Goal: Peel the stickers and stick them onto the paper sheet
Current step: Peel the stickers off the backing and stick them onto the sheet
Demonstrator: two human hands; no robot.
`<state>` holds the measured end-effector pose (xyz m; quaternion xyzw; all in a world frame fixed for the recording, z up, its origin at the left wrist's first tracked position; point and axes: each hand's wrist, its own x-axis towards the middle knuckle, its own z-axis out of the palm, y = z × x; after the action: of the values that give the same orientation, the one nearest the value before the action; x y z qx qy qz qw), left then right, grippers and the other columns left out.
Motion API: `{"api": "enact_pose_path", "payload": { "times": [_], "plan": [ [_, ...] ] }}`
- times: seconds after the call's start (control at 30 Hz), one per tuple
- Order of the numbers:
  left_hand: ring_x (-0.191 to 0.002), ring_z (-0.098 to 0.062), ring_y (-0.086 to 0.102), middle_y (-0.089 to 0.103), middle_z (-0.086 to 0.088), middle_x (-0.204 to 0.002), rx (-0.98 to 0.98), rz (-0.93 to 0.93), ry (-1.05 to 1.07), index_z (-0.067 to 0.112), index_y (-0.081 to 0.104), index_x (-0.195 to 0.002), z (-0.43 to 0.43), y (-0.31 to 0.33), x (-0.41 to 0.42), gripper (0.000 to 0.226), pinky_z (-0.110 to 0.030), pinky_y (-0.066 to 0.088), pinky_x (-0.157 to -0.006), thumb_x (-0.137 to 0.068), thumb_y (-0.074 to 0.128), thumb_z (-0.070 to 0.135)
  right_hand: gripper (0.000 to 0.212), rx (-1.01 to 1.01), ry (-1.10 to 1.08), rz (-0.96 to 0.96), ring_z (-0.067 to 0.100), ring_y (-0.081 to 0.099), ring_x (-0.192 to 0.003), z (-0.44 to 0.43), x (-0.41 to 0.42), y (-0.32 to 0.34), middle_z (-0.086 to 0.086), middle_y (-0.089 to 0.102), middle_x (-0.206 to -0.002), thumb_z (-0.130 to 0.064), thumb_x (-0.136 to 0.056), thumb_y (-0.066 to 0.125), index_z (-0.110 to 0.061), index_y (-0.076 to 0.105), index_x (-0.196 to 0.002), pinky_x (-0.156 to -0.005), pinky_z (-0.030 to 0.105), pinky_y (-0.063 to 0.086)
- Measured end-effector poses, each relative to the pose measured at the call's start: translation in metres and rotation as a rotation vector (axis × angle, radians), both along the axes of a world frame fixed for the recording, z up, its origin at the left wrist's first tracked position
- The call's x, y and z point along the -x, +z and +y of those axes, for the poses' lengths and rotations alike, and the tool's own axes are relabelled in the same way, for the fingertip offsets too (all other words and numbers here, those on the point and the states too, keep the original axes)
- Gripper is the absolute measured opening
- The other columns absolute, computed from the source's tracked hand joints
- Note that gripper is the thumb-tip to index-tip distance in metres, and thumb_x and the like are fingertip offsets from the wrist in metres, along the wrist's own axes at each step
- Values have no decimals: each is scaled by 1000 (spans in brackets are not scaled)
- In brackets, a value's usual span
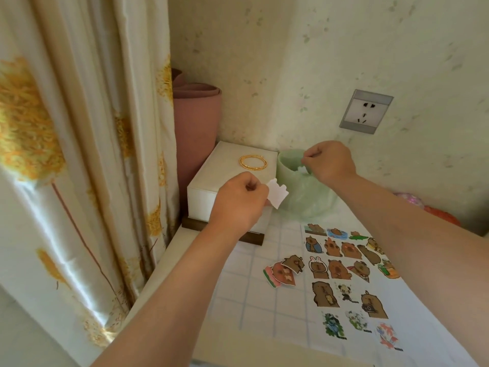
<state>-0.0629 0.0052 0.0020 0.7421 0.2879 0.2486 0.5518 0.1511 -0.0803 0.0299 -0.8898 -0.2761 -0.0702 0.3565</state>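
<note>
Two bare hands work over the far end of a grid-patterned surface (254, 295). The left hand (239, 205) keeps a narrow grip, thumb and fingers pinching a white die-cut piece (277, 193), in front of a white box (225, 168) at the far left corner, gold bangles (253, 162) on its lid. The right hand (329, 162) hangs over a green-lined bin (288, 168), fingertips pressed together; whether that grip holds the small white scrap (301, 170) beneath cannot be told. The paper sheet (412, 300) lies along the right edge, rows of stickers (336, 268) on it, with a few loose stickers (284, 270) just left of it.
</note>
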Motion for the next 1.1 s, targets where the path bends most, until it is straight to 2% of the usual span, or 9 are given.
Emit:
{"api": "enact_pose_path", "payload": {
  "times": [0.13,0.27,0.33,0.4,0.57,0.7,0.87,0.97,1.1],
  "plan": [
    [-60,-18,59,73,-2,-77,63,-11,-24,8,60,-88,-11,3,-7,13,-38,60,-64,-88,51,17,14,-76,128,-30,-3,60,-73,-15,19,-1,-22,62,-76,-16,-90,67,-26,73,-83,-76,22,51],
    [-58,-17,59,71,2,-72,129,-15,-45,7,61,-89,-25,4,-15,14,-31,56,-59,-90,50,17,9,-147,248,-26,-13,55,-66,-48,62,-5,-21,66,-88,-22,-92,67,-26,74,-92,-66,6,38],
    [-57,-16,60,71,1,-73,173,-9,-68,9,62,-90,-36,5,-20,14,-28,55,-56,-91,50,18,5,-160,313,0,-5,54,-61,-70,80,-9,-17,68,-96,-29,-89,72,-30,74,-93,-63,10,41],
    [-58,-18,61,71,-1,-74,215,3,-98,10,62,-90,-48,5,-23,15,-27,54,-56,-92,49,17,14,-104,378,-22,1,53,-60,-91,93,-13,-16,65,-101,-37,-80,79,-34,72,-92,-63,16,43],
    [-57,-19,59,69,-4,-75,349,59,-158,9,60,-91,-80,7,-34,16,-29,56,-55,-92,45,12,19,113,370,-290,-13,52,-71,-127,87,-18,-17,58,-98,-43,-75,84,-33,73,-87,-61,8,30],
    [-56,-18,58,67,-3,-73,410,141,-188,6,61,-91,-97,9,-43,16,-27,55,-53,-91,45,10,8,152,374,-481,0,43,-57,-151,76,-23,-16,58,-93,-37,-81,80,-33,74,-85,-56,22,35],
    [-53,-20,56,57,-2,-63,520,274,-225,10,53,-75,-113,0,-52,15,-29,53,-57,-88,47,16,7,167,407,-592,3,43,-56,-172,66,-32,-13,61,-89,-27,-80,82,-31,76,-80,-52,22,33],
    [-54,-21,54,55,-2,-62,631,309,-339,13,48,-72,-119,-4,-56,20,-27,50,-56,-89,47,25,7,127,376,-469,1,49,-58,-181,59,-40,-14,60,-89,-28,-82,80,-31,74,-80,-53,24,37],
    [-57,-24,57,60,-6,-70,738,293,-481,10,55,-86,-123,-5,-63,38,-29,52,-55,-91,46,47,11,-123,198,15,-1,57,-59,-193,50,-44,-15,67,-82,-26,-82,79,-33,73,-77,-57,20,39]
  ]
}}
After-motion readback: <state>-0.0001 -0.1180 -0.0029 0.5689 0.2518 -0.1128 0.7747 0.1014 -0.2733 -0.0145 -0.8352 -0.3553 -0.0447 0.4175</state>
